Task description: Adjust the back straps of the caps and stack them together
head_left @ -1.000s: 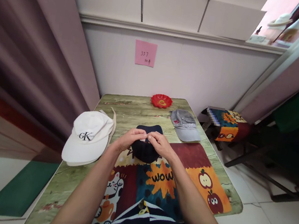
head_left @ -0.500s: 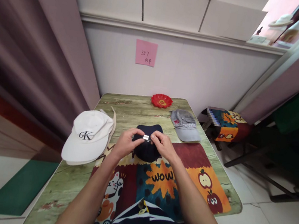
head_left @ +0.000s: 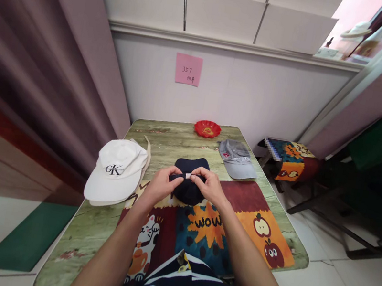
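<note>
Buckle [head_left: 187, 176], hidden by your meeting fingertips a second ago, now shows between them on the dark cap [head_left: 188, 195], so the work in hand seems centred on its strap [head_left: 177, 176]. Your left hand [head_left: 163, 183] pinches the strap left of the buckle, while your right hand [head_left: 211, 186] grips close at its right. The cap is around mid-surface [head_left: 176, 141], over the far part of the patterned mat [head_left: 249, 198], between the white cap [head_left: 115, 184] at left and the grey cap [head_left: 238, 167] at far right.

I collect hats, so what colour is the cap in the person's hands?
Dark navy, almost black: the cap shows in the head view.
</note>
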